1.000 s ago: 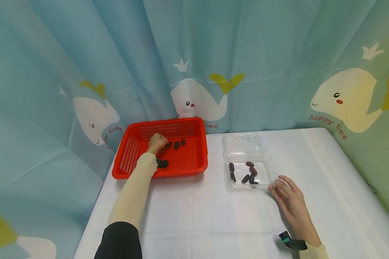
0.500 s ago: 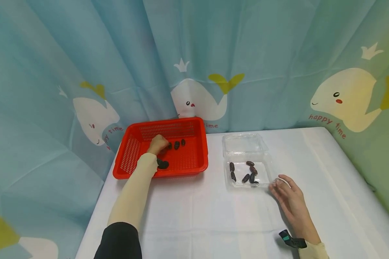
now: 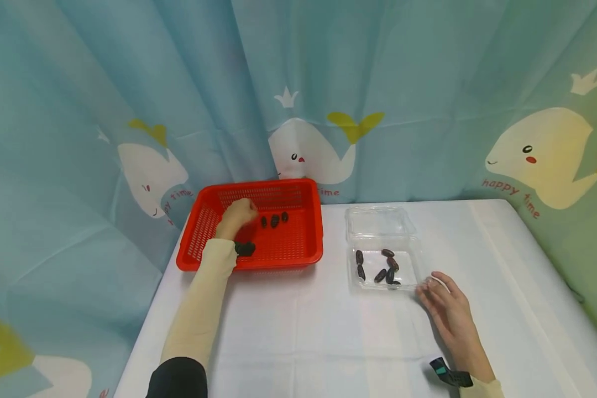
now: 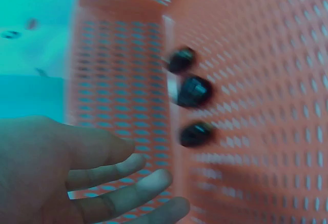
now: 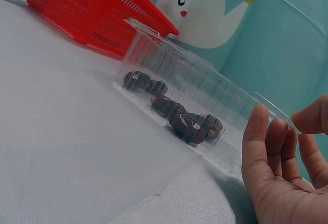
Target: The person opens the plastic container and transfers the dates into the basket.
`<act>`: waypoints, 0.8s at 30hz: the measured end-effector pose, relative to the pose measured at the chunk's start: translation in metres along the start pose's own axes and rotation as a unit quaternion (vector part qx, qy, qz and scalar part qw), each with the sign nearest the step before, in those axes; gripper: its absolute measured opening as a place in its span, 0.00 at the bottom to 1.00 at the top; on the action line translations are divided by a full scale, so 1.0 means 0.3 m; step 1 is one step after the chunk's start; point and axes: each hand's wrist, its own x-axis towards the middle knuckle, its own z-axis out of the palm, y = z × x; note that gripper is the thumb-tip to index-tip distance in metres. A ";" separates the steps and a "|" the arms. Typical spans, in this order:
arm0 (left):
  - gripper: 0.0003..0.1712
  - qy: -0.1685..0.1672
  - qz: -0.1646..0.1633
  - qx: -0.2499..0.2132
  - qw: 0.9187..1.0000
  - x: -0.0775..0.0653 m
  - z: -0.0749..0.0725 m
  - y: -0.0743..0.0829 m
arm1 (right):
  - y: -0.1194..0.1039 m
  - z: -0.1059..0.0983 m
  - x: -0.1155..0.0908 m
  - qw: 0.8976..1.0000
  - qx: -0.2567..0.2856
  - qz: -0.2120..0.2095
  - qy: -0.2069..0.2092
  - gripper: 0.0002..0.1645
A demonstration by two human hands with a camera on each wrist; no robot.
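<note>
White table (image 3: pixel 348 331), whale-printed curtain (image 3: pixel 403 155), 3 dates (image 3: pixel 275 221) seen beside relaxed left hand (image 3: pixel 237 216), clear box (image 3: pixel 407 270) pinched by right hand (image 3: pixel 450 315).

Three dark oval fruits (image 3: pixel 275 221) lie in a row inside the red perforated basket (image 3: pixel 278 251), near the left hand (image 3: pixel 237 214), while several similar fruits (image 3: pixel 380 275) rest in the clear plastic box (image 3: pixel 371 261), its lid (image 3: pixel 380 222) folded back and its near right corner pinched by the right hand (image 3: pixel 453 312).
</note>
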 end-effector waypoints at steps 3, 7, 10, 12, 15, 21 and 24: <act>0.13 0.023 0.022 -0.010 0.999 -0.050 -0.004 0.039 | 0.003 -0.004 -0.003 1.000 0.013 -0.009 -0.007 0.18; 0.17 0.046 0.060 -0.038 0.996 -0.113 0.005 0.104 | 0.004 -0.006 0.000 1.000 0.018 -0.013 -0.013 0.16; 0.16 0.061 0.087 -0.056 0.993 -0.159 0.018 0.154 | 0.007 -0.005 0.001 1.000 0.009 -0.016 -0.014 0.17; 0.15 0.068 0.104 -0.063 0.990 -0.189 0.031 0.184 | 0.010 -0.004 0.001 1.000 0.006 -0.017 -0.014 0.18; 0.15 0.076 0.127 -0.072 0.986 -0.234 0.054 0.221 | 0.013 -0.006 0.000 1.000 0.010 -0.020 -0.021 0.17; 0.15 0.077 0.174 -0.063 0.980 -0.308 0.114 0.295 | 0.012 -0.015 0.003 0.998 0.025 -0.028 -0.040 0.16; 0.15 0.066 0.199 -0.037 0.977 -0.336 0.145 0.328 | 0.014 -0.019 0.006 0.998 0.028 -0.032 -0.045 0.16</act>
